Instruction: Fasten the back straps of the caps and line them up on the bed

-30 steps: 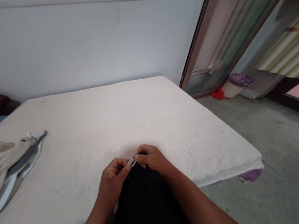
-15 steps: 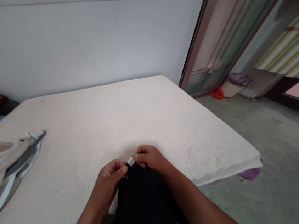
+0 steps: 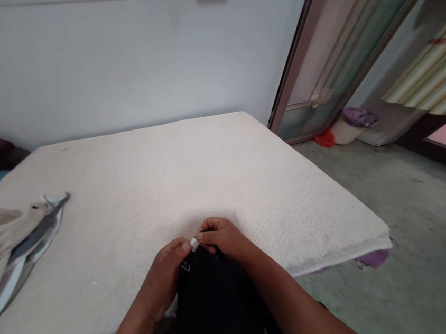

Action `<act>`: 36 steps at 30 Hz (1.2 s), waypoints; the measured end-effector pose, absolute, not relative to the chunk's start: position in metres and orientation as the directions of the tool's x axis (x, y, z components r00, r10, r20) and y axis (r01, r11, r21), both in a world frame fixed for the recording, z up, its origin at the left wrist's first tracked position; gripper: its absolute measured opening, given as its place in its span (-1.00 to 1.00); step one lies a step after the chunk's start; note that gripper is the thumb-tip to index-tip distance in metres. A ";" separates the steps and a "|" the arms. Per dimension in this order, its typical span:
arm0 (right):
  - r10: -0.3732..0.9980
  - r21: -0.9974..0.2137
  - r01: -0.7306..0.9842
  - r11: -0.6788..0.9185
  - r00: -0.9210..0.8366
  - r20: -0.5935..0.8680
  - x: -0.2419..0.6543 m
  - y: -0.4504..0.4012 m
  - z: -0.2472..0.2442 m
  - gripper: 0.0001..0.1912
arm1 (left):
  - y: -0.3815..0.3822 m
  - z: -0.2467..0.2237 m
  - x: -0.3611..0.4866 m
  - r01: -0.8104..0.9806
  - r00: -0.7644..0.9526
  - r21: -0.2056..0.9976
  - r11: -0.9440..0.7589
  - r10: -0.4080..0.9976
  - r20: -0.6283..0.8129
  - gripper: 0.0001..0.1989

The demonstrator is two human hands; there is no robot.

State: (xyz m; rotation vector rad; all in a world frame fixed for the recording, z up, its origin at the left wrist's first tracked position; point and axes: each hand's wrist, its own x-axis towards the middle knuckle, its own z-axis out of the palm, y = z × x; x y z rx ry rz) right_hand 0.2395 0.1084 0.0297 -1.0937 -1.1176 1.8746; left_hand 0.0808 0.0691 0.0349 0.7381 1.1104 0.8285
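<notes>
A black cloth item (image 3: 219, 305) hangs at the front edge of the bed, low in the middle of the view. At its top is a small whitish tag (image 3: 194, 244). My left hand (image 3: 169, 268) pinches the cloth's top edge just left of the tag, its thumb against the tag's side. My right hand (image 3: 220, 237) grips the same edge at the tag's right end. Below my left fingertips a small metal ring (image 3: 185, 266) shows on the cloth. The undersides of both hands are hidden.
A white quilted bed (image 3: 138, 192) spreads ahead, with beige and grey clothing (image 3: 19, 241) on its left. A bin with a purple liner (image 3: 348, 126) and a red bag (image 3: 325, 138) stand on the floor at the right, near a sliding door.
My left fingertips have moved slightly right and cover more of the tag. The metal ring below them shows more fully. My right hand has shifted slightly left.
</notes>
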 end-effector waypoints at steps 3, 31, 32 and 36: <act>0.856 -0.907 -0.128 -0.401 -0.405 -0.322 0.238 0.108 0.031 -0.92 | 0.067 0.032 0.083 -0.176 0.223 0.843 0.508 0.855 -0.468 -0.79; 0.820 -0.973 0.062 -0.223 -0.527 -0.222 0.248 0.106 0.028 -0.80 | 0.070 0.034 0.071 -0.274 0.245 0.804 0.528 0.846 -0.473 -0.81; 0.819 -0.973 0.069 -0.220 -0.529 -0.223 0.248 0.105 0.028 -0.80 | 0.069 0.033 0.070 -0.272 0.252 0.803 0.531 0.844 -0.473 -0.81; 0.829 -0.974 0.096 -0.205 -0.513 -0.224 0.248 0.105 0.028 -0.81 | 0.069 0.029 0.069 -0.270 0.241 0.814 0.515 0.854 -0.461 -0.81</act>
